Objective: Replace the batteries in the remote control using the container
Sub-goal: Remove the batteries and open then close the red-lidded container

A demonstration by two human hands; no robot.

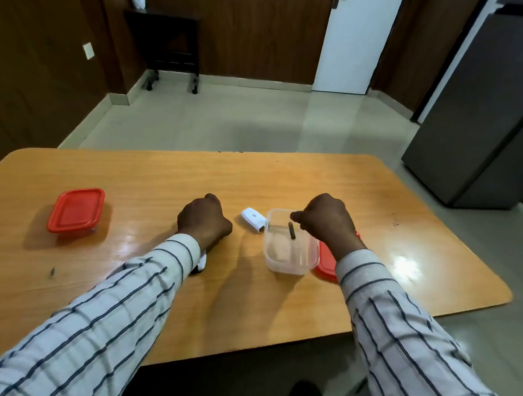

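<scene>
The remote control [201, 262] is mostly hidden under the left hand [203, 220]: only a white end shows below the wrist, at the striped cuff, low over the wooden table [151, 179]. That hand is curled into a fist around it, knuckles up. Just to its right lies a white battery cover [253, 219], flat on the wood, close to but apart from the clear plastic container [286, 265]. The container stands open, and a dark battery [292, 230] hangs tilted just inside its far rim, below the fingertips of the right hand [326, 221]. That hand hovers over the container's far right corner with the fingers pinched together; whether they touch the battery cannot be told. A red lid [326, 263] lies against the container's right side, partly under the right forearm. Well apart, near the table's left side, sits a second container with a red lid [76, 210] closed on it. A small dark speck [52, 272] lies near the front left edge. The far half of the table is bare wood to its rounded corners, and the right part, out to the edge, holds only glare. The near edge runs under both sleeves. Beyond the table the tiled floor [228, 119] is open as far as a dark side table [172, 39] and a grey fridge [488, 120].
</scene>
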